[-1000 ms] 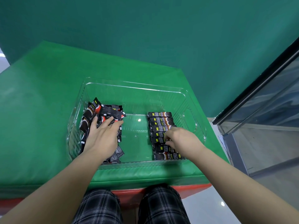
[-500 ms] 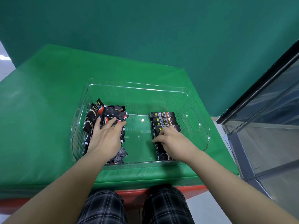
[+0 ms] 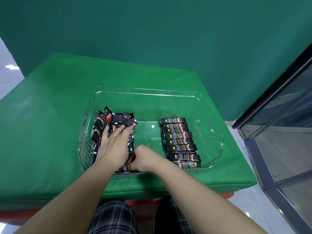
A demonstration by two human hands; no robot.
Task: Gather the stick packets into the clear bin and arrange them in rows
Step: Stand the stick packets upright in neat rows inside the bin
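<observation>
Straight, spread fingers of the left hand (image 3: 114,146) are pressed on a loose pile of stick packets (image 3: 112,123) at the clear bin's (image 3: 211,146) left. A near packet is pinched by the right hand (image 3: 143,158). A neat row (image 3: 181,142) lies right.

Clear glossy ribbed plastic bin (image 3: 205,132), shiny black foil-like stick packets (image 3: 180,142), matt green cloth-covered worktop (image 3: 50,141), matt green wall (image 3: 152,31), plaid cloth trousers (image 3: 113,217), glossy floor tiles (image 3: 249,211)
</observation>
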